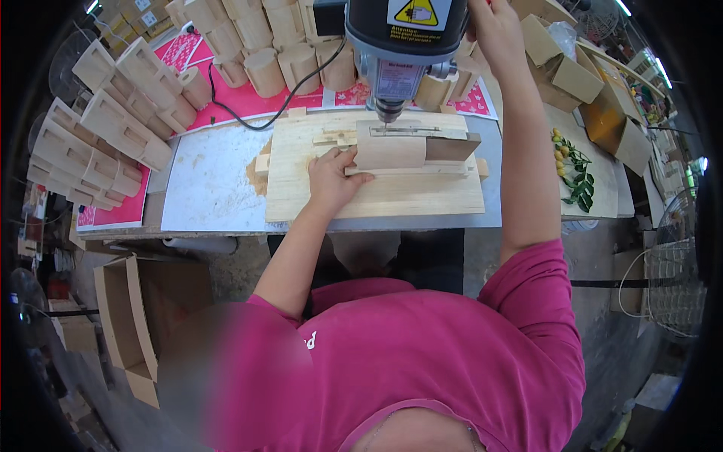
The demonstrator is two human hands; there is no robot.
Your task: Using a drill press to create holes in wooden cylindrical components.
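A bench drill press [403,34] stands over the table, its chuck [388,110] and thin bit pointing down at a pale, rounded wooden block [392,153]. My left hand [335,179] grips the left end of this block, thumb along the near side and fingers on the far side. The block lies in a wooden jig on a flat board [309,203], against a brown block [450,148]. A slotted strip [410,131] lies under the bit. At the top edge, my right hand [493,22] is closed on the drill's handle, partly cut off by the frame.
Several cut wooden blocks [120,124] are stacked at the left, and more rounded ones [263,71] stand behind on pink sheeting. A black cable [279,113] loops over the table. Right are a green sprig [581,177] and cardboard boxes [561,71]. An open carton [124,316] sits below left.
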